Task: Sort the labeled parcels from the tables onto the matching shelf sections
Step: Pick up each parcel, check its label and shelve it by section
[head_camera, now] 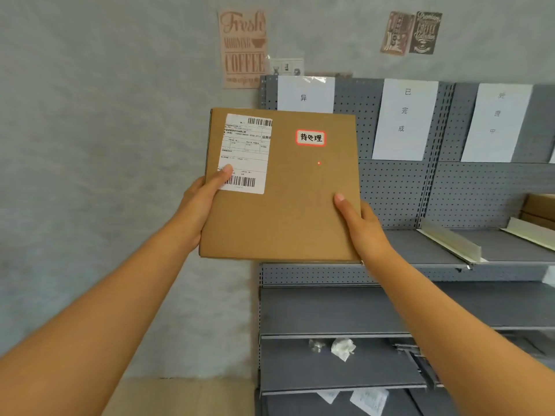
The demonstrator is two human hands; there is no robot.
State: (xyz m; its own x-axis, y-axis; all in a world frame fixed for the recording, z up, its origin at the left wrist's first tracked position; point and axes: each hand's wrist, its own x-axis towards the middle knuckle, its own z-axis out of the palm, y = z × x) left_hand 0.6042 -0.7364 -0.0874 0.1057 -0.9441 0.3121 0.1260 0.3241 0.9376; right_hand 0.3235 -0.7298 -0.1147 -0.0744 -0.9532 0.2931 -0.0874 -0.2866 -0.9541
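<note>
Both bare forearms reach up from the bottom of the view, and between them a flat cardboard parcel [282, 187] is held face-on. The left hand [201, 202] grips its left edge, thumb pressed on the white shipping label [244, 154]. The right hand [360, 223] grips the lower right edge, thumb flat on the front. A red-bordered sticker [311, 137] sits near the top right. Behind it stands the grey pegboard shelf [396, 187], with paper section signs [404, 118] hanging.

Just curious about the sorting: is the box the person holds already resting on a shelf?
No, the box is held up in front of the shelving by the left hand and right hand.
</note>
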